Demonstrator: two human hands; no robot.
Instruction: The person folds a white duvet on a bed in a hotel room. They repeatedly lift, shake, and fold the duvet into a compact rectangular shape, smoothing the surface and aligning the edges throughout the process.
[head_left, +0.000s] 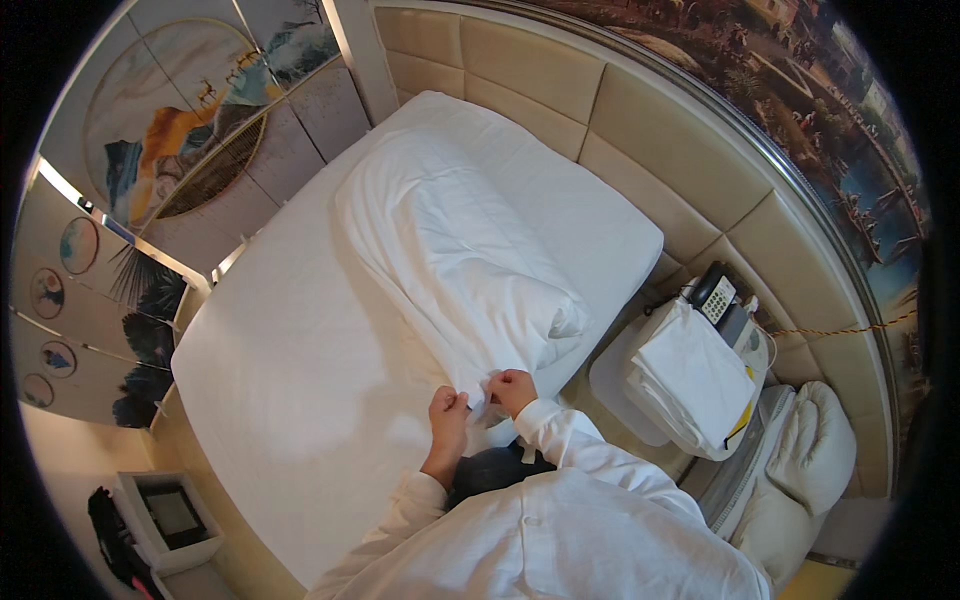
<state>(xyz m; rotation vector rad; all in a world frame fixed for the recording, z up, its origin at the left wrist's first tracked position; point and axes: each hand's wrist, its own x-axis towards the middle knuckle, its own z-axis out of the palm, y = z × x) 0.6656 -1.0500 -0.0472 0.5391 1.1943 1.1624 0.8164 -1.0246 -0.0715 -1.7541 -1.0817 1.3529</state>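
Both hands are close together at the near end of a bunched white duvet (480, 255), which lies lengthwise across the bed. My left hand (448, 424) pinches its white fabric between thumb and curled fingers. Just to the right, my right hand (513, 391) grips the same fabric, and a short stretch of cloth spans between the two. The exact edge in my fingers is partly hidden. Beneath the duvet, a smooth white sheet (285, 337) covers the mattress. The duvet's far end is flatter, while its near right part is puffed and creased.
A padded beige headboard (660, 165) borders the bed. Folded white linen (697, 367) sits on a nightstand beside a telephone (712, 292). Another bed with a rolled cream duvet (806, 450) stands at right. Painted panels (195, 127) line the far left; a box-like unit (169, 517) stands lower left.
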